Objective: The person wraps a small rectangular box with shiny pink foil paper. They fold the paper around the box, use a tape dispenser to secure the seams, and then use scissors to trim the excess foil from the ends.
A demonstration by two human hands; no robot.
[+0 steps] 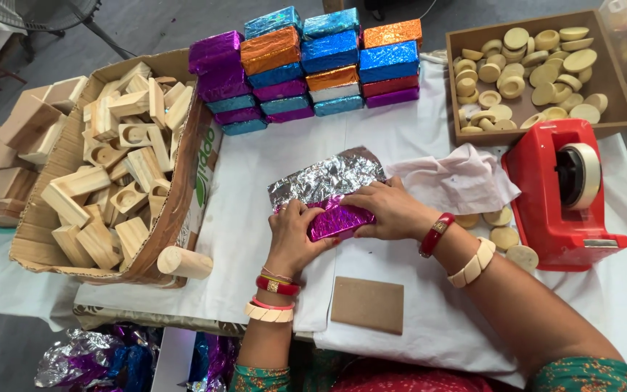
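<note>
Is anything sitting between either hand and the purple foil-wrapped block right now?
Nothing visible. The left hand and right hand both rest directly on the purple foil-wrapped block, with the loose silver foil flap lying behind it.

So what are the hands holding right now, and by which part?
Both hands hold the purple foil-wrapped block: left hand on its left end, right hand over its right end.

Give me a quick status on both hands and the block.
Left hand and right hand both pressing the purple foil-wrapped rectangular block. Silver foil flap still unfolded behind. Nothing blocking.
</note>
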